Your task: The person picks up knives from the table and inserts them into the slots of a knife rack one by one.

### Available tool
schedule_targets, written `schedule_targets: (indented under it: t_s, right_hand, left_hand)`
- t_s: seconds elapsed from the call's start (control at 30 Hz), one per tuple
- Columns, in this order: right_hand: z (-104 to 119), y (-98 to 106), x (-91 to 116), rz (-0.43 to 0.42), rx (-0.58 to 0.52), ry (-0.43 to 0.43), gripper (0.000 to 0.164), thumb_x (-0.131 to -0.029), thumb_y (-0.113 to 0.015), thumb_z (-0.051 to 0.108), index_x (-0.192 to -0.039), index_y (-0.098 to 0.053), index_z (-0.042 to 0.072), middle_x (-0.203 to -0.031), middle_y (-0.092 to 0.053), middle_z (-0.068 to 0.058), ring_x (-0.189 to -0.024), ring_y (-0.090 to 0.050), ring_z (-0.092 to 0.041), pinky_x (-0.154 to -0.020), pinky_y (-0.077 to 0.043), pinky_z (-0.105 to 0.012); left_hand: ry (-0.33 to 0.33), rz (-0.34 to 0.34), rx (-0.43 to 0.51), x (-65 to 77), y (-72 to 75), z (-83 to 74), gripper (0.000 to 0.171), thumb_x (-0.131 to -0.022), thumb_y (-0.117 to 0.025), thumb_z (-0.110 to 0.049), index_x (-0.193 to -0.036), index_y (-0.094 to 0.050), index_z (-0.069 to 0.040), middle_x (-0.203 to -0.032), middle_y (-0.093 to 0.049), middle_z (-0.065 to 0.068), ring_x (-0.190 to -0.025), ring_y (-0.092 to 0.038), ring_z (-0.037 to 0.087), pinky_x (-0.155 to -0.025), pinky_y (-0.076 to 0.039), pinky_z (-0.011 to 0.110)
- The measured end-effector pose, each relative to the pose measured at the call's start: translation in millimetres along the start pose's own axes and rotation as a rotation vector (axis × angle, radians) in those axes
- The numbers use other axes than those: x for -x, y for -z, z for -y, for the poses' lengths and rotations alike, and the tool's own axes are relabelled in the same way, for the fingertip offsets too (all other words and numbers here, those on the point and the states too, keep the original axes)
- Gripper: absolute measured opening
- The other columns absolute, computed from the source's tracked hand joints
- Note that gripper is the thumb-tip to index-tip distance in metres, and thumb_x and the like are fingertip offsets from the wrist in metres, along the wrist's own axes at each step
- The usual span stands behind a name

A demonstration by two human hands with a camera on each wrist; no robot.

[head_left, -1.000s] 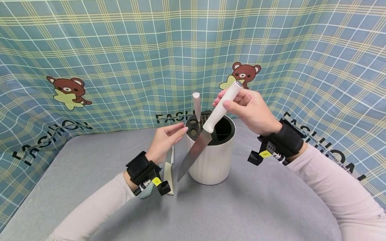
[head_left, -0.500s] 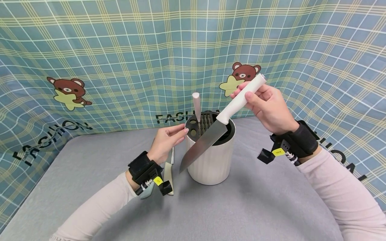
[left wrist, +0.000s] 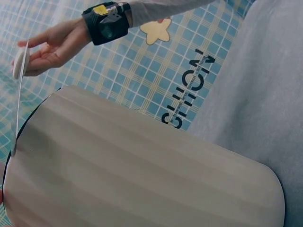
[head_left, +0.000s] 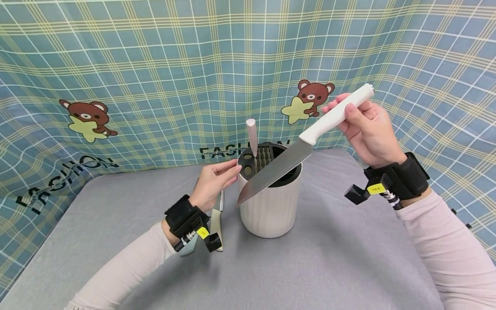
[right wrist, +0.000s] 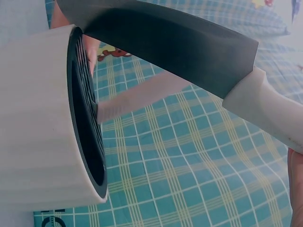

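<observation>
In the head view, my right hand holds a kitchen knife by its white handle, thumb on the near side. Its broad steel blade slants down to the left across a ribbed white knife holder. The right wrist view has the blade crossing the holder's upper rim. My left hand touches the holder's left rim with fairly straight fingers and thumb. A second knife with a pale pink handle stands upright in the slotted black insert.
On the grey table cloth, left of the holder, lie a cream-handled knife and a pale green handle, partly hidden by my left wrist. A checked curtain with bear prints rises behind and at the sides.
My right hand has moved right and up with the kitchen knife, whose blade now slants more flatly and has swung off the slots. The left hand has barely shifted.
</observation>
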State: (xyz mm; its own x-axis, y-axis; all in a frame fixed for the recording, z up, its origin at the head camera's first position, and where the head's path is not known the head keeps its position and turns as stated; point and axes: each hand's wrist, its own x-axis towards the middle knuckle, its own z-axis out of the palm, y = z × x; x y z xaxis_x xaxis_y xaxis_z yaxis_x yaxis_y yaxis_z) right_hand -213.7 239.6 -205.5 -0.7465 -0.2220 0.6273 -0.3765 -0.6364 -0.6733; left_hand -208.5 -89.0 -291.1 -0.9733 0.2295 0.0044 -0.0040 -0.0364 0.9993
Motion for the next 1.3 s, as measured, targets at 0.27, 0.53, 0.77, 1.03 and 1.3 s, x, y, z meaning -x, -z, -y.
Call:
schedule_targets:
  t_s: [0.27,0.53,0.77,1.03,1.3]
  right_hand:
    - [6.0,10.9,2.9,-0.022,-0.095,0.018,0.022,-0.098,-0.049,-0.005,-0.115,-0.058,-0.015,-0.108,-0.062,-0.022,-0.103,-0.066,-0.033,-0.102,-0.053,-0.035]
    - [11.3,24.4,4.7,-0.057,-0.191,0.048,0.021,-0.098,-0.047,-0.005,-0.113,-0.056,-0.017,-0.110,-0.058,-0.026,-0.104,-0.065,-0.036,-0.101,-0.053,-0.038]
    - [14.6,41.8,8.9,-0.122,-0.317,0.023,0.021,-0.097,-0.047,-0.005,-0.112,-0.055,-0.017,-0.105,-0.063,-0.028,-0.104,-0.065,-0.039,-0.102,-0.052,-0.042]
    - [20.0,55.0,10.9,-0.180,-0.379,0.050,0.022,-0.097,-0.045,-0.007,-0.112,-0.055,-0.020,-0.102,-0.063,-0.032,-0.101,-0.065,-0.044,-0.100,-0.053,-0.043]
    - [24.2,62.2,10.8,-0.177,-0.406,0.036,0.022,-0.098,-0.043,-0.007,-0.110,-0.056,-0.020,-0.102,-0.064,-0.032,-0.101,-0.065,-0.044,-0.100,-0.053,-0.045]
  left_hand:
    - [-0.016,0.007,-0.004,0.8,-0.2,-0.1,0.045,-0.099,-0.056,-0.008,-0.142,-0.046,0.002,-0.147,-0.046,0.017,-0.132,-0.049,0.027,-0.101,-0.053,0.022]
    - [-0.016,-0.001,0.001,1.6,-0.4,-0.1,0.045,-0.099,-0.057,-0.009,-0.142,-0.047,0.001,-0.146,-0.046,0.016,-0.131,-0.050,0.027,-0.101,-0.053,0.023]
    - [-0.018,0.007,0.027,2.3,-0.2,2.2,0.045,-0.098,-0.058,-0.010,-0.141,-0.048,0.000,-0.145,-0.048,0.014,-0.130,-0.051,0.023,-0.104,-0.050,0.024]
    - [-0.023,0.001,0.020,2.7,-1.9,0.4,0.045,-0.098,-0.058,-0.011,-0.141,-0.049,-0.001,-0.145,-0.048,0.013,-0.130,-0.052,0.023,-0.104,-0.051,0.023]
    - [-0.015,0.005,0.021,2.9,-2.0,1.5,0.046,-0.098,-0.058,-0.012,-0.142,-0.048,-0.001,-0.146,-0.047,0.013,-0.130,-0.051,0.022,-0.106,-0.049,0.024]
